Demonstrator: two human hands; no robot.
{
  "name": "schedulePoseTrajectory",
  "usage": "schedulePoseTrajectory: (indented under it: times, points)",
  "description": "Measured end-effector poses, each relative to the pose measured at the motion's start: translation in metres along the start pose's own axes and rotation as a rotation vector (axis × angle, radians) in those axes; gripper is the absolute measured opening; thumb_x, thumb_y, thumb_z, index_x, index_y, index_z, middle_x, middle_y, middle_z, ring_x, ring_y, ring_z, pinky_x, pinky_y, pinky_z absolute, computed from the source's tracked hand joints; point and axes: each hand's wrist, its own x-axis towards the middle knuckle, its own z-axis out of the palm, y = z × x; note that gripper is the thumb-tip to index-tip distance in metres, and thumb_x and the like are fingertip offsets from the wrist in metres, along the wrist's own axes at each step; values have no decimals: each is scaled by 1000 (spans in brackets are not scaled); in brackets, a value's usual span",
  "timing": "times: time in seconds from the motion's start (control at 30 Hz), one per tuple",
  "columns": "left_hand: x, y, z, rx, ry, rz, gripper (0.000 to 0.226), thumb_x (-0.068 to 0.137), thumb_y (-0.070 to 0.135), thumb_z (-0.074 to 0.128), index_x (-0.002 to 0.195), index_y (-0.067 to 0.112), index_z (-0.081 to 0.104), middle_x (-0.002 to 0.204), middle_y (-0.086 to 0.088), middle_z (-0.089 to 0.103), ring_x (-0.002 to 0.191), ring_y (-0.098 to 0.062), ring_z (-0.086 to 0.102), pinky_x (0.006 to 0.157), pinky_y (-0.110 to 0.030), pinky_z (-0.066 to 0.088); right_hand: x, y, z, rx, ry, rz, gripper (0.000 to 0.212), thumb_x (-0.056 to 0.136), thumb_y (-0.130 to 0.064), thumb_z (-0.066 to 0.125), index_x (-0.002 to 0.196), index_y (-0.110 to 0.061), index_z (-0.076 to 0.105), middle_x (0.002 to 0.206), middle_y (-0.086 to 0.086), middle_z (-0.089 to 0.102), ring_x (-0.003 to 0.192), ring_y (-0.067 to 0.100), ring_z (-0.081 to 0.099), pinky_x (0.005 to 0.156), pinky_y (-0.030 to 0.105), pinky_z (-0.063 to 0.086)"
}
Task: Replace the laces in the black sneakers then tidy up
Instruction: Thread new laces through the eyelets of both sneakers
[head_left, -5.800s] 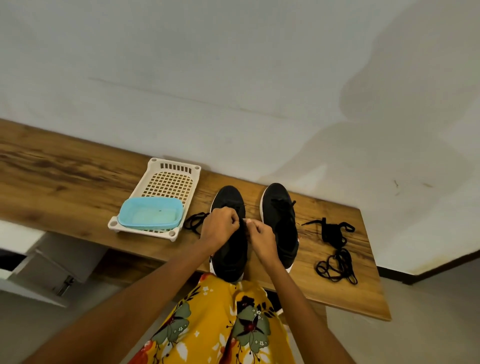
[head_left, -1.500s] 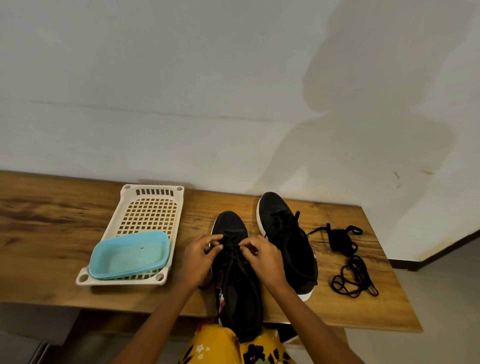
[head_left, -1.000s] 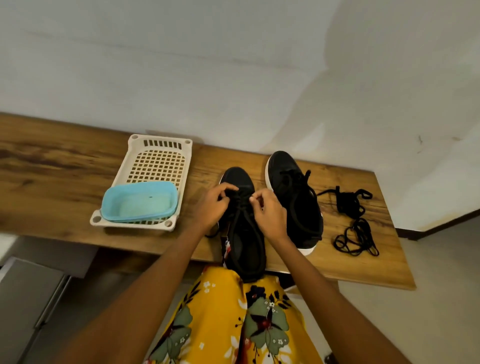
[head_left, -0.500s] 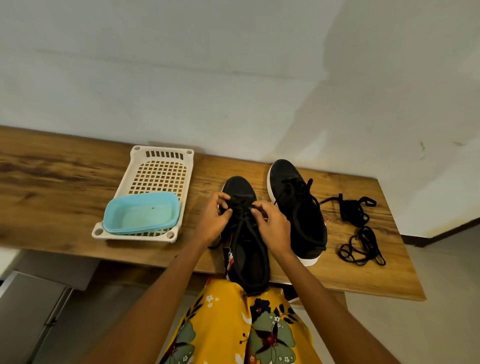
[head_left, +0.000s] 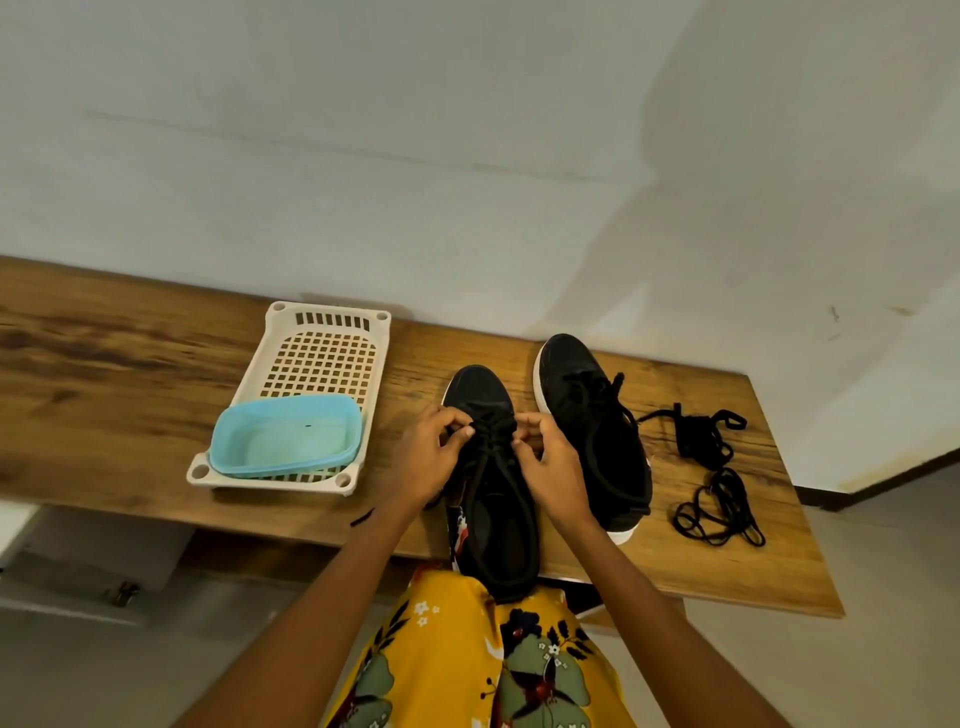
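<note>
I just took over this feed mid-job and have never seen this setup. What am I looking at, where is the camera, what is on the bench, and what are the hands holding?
There is no machine here: a person works with two bare hands. The single picture comes from a wide-angle camera worn on the head, looking forward and down, so the arms enter from the bottom.

On the wooden bench stand two black sneakers. The near sneaker sticks out over the front edge toward the person's lap; the far sneaker sits to its right. The left hand and right hand each pinch the lace at its upper eyelets.

To the right lies a loose pile of black laces. To the left is a cream basket tray holding a light blue tub.
</note>
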Motion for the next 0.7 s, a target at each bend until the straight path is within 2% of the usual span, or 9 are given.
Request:
schedulePoseTrajectory:
  times: [0.07, 0.17, 0.27, 0.37, 0.43, 0.5, 0.57, 0.7]
  points:
    - [2, 0, 2, -71, -85, -59, 7, 92, 11, 53, 89, 14, 58, 92, 0, 55, 81, -8, 51, 70, -14, 37, 1, 0, 1, -28, 0, -24, 24, 93, -12, 57, 116, -15, 57, 93, -11, 57, 86, -3, 56, 74, 8, 45]
    - [4, 3, 0, -145, -175, -129, 21, 94, 6, 46, 79, 19, 48, 87, 3, 46, 82, -10, 44, 73, -21, 35, 2, 0, 1, -47, 5, -36, 21, 92, -13, 59, 112, -14, 59, 93, -10, 57, 85, -5, 55, 71, 3, 43]
    - [0, 7, -4, -190, -162, -130, 15, 94, 7, 49, 84, 17, 50, 86, 4, 49, 81, -7, 47, 73, -20, 38, 3, 1, 1, -47, 13, -32, 18, 91, -14, 61, 109, -15, 59, 90, -12, 56, 84, -5, 55, 71, 3, 43]
    - [-12, 6, -7, -308, -74, -150, 11, 88, 5, 59, 90, 15, 54, 89, 0, 58, 83, -9, 55, 73, -17, 45, 4, 2, 2, -63, 16, -39, 14, 91, -17, 62, 104, -14, 59, 90, -11, 56, 83, -5, 55, 70, 5, 43]
    - [-17, 3, -7, -264, -61, -90, 13, 85, 6, 64, 87, 18, 62, 90, 0, 63, 85, -12, 58, 76, -20, 47, 4, 4, 3, -72, 17, -43, 13, 91, -16, 62, 103, -12, 61, 94, -8, 57, 83, -4, 55, 71, 7, 44]
    - [-18, 2, -7, -198, -59, -44, 17, 83, 8, 66, 93, 22, 69, 93, 2, 65, 87, -12, 59, 80, -22, 48, 4, 4, 4, -82, 19, -44, 12, 91, -16, 61, 102, -10, 62, 96, -5, 58, 84, -3, 55, 72, 7, 44]
    - [-16, 3, -8, -146, -37, -7, 18, 82, 11, 68, 96, 22, 71, 92, 4, 63, 88, -9, 58, 80, -18, 46, 4, 4, 4, -85, 17, -36, 12, 91, -15, 61, 102, -11, 62, 96, -5, 57, 83, -4, 55, 71, 5, 44]
    - [-13, 10, -7, 5, -25, 14, 5, 83, 16, 68, 87, 18, 70, 89, 6, 61, 81, -1, 54, 70, -8, 39, 3, 2, 2, -63, 6, -17, 14, 91, -13, 61, 105, -10, 61, 94, -8, 55, 83, -5, 54, 71, 4, 43]
